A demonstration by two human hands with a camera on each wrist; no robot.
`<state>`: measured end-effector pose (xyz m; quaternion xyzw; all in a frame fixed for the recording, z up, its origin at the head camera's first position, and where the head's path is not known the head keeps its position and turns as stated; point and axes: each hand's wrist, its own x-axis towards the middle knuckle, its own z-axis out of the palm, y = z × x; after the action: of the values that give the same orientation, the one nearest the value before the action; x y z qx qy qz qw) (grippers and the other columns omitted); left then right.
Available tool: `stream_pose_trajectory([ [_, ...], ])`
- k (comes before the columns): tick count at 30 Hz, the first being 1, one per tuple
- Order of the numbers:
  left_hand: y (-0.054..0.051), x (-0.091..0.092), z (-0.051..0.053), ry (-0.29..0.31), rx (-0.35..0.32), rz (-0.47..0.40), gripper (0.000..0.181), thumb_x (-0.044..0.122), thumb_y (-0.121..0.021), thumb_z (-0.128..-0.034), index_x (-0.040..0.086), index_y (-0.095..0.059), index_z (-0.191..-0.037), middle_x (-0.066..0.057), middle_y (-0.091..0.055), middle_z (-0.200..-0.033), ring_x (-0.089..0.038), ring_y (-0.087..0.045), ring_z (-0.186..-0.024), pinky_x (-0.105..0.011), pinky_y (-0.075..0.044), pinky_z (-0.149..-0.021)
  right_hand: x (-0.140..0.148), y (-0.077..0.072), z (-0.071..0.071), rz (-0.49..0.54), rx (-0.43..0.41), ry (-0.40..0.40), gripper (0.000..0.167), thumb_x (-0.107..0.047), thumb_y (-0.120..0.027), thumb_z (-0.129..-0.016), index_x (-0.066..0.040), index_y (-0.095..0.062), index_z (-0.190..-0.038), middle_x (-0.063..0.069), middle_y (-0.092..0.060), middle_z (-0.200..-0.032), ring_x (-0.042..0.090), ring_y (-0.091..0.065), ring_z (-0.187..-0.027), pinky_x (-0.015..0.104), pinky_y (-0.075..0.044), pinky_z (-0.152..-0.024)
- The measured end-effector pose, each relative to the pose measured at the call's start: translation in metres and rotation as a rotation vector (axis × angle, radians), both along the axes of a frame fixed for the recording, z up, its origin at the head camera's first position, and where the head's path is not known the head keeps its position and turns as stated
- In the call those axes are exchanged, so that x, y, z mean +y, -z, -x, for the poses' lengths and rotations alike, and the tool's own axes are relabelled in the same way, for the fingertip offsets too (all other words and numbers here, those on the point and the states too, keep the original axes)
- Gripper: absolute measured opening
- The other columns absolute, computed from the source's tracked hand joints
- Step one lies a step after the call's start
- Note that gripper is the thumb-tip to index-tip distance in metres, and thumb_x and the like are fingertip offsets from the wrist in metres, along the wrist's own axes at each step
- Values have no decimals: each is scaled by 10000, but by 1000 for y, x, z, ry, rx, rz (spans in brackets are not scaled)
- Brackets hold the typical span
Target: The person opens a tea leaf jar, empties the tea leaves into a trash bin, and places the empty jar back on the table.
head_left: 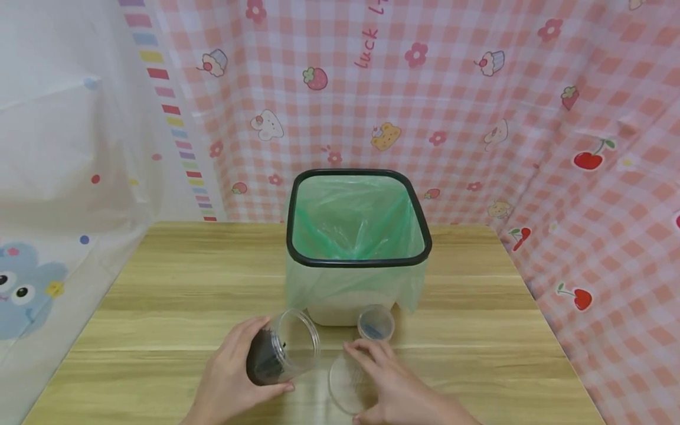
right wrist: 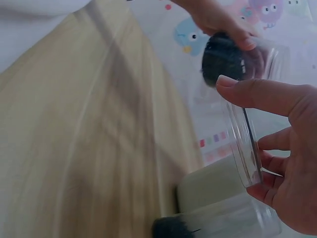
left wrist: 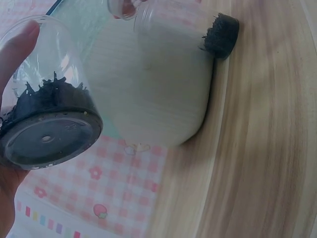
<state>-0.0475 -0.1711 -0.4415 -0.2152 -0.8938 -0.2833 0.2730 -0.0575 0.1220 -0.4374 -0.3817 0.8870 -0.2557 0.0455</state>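
In the head view my left hand (head_left: 231, 369) grips a clear jar (head_left: 303, 348), tilted with its open mouth toward the right. Dark, ragged shreds (left wrist: 49, 101) fill the jar's bottom part in the left wrist view. My right hand (head_left: 393, 381) holds a round clear lid (head_left: 342, 386) by its rim, beside the jar; the right wrist view shows thumb and fingers on opposite edges of the lid (right wrist: 242, 144). A second clear jar (head_left: 376, 321), with dark stuff at its bottom, stands on the table just beyond the right hand.
A pale bin (head_left: 334, 310) with a black rim (head_left: 358, 262) and a green bag liner (head_left: 350, 218) stands at the middle of the wooden table (head_left: 212, 283), close behind the jars. Patterned cloths (head_left: 340, 100) hang behind and at both sides.
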Motion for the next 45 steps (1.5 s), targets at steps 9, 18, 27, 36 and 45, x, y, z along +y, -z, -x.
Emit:
stream_pose_trajectory([
  [9,0,-1,-2,2,5,-8,1072,575,-866,-421,40,-517,-1283,-70,-551,-1202,-227,-561,-1042,-346,-512,-804,6,22,1,3,18,-47,939,-399,-805,-685,-60,-339,-1427,98,-382,-1324,269,-369,-1186,419,-449,-908],
  [18,1,1,-3,-2,10,-14,1069,586,-858,-436,42,-513,-1289,-69,-551,-1205,-227,-562,-1040,-346,-516,-791,10,42,2,-11,-76,-63,909,-560,-670,-758,-39,-344,-1427,128,-376,-1352,289,-355,-1197,436,-465,-892],
  [27,-1,3,-3,-14,10,3,1042,638,-815,-487,39,-511,-1283,-69,-549,-1201,-229,-562,-1034,-431,-526,-741,12,60,2,-47,7,-54,907,-588,-656,-753,10,-397,-1383,149,-411,-1343,286,-380,-1191,465,-464,-893],
  [36,-1,3,-4,-12,11,-2,1063,588,-856,-446,35,-507,-1285,-70,-547,-1201,-228,-558,-1038,-430,-523,-746,15,74,-1,-90,21,-24,946,-670,-609,-730,-3,-416,-1374,117,-419,-1370,282,-388,-1204,520,-446,-903],
  [45,-1,2,-4,-11,13,-6,1045,628,-819,-489,45,-502,-1295,-65,-550,-1202,-215,-553,-1046,-232,-456,-872,20,88,-3,-84,62,-17,968,-717,-577,-719,-24,-422,-1377,103,-427,-1374,287,-393,-1217,505,-431,-923],
])
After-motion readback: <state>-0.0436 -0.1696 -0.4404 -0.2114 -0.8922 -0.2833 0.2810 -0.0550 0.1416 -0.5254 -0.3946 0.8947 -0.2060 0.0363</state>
